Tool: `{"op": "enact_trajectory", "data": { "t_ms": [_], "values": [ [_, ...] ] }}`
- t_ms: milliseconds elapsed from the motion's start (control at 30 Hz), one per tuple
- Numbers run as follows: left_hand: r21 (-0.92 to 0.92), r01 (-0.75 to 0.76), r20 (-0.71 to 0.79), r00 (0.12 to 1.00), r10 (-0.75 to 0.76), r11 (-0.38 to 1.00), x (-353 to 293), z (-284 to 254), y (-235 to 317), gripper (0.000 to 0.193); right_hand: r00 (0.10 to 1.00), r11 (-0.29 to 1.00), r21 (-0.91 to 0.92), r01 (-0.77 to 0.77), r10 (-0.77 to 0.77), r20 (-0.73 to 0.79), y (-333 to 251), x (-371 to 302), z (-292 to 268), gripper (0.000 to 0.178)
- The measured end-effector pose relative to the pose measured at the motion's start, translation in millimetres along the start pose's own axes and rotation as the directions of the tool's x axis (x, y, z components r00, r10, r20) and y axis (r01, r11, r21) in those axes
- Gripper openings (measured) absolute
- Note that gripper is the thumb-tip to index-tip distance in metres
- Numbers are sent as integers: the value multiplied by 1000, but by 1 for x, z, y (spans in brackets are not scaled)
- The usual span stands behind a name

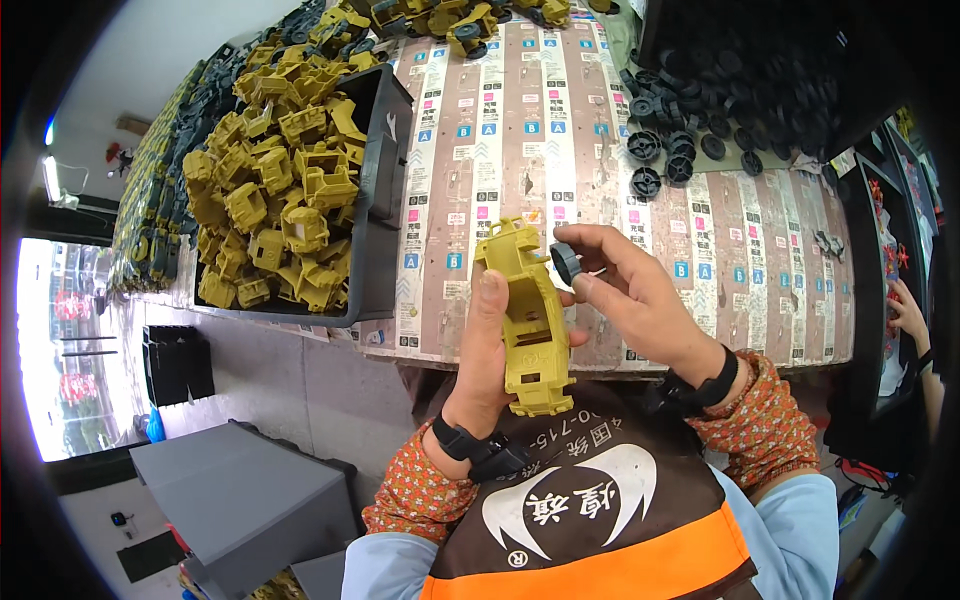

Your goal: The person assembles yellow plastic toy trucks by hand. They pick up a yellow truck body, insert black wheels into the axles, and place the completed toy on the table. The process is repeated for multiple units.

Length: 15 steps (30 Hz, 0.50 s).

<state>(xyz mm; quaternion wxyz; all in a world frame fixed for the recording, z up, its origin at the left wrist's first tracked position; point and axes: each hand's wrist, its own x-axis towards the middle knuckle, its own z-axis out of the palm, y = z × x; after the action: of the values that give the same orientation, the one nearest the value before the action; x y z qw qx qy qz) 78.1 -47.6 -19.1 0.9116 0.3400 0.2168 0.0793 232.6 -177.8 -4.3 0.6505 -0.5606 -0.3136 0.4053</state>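
Note:
A yellow plastic toy vehicle body (533, 335) stands lengthwise in front of my apron, its open cavity facing up. My left hand (482, 345) is closed around its left side, thumb along the edge. Between the thumb and fingertips of my right hand (640, 292) is a dark grey toy wheel (566, 263). It sits right beside the upper right side of the body; whether it touches is hard to tell. Some fingers of both hands are hidden behind the yellow body.
A grey bin (385, 210) heaped with yellow vehicle bodies (275, 190) stands on the patterned table (480, 140) at left. Loose black wheels (646, 182) lie at the far right. More yellow parts (465, 25) sit at the back. Another person's hand (908, 312) shows at the right edge.

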Motion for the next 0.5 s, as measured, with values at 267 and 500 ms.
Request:
{"op": "enact_trajectory", "data": {
  "t_ms": [267,500],
  "values": [
    [186,-162,-59,983,176,969,-1,20,-3,63,995,993,113,17,-7,-96,7,-2,14,40],
    [230,-219,-22,973,230,948,3,16,-10,62,992,997,75,-7,16,-124,11,-11,18,48]
  ]
}}
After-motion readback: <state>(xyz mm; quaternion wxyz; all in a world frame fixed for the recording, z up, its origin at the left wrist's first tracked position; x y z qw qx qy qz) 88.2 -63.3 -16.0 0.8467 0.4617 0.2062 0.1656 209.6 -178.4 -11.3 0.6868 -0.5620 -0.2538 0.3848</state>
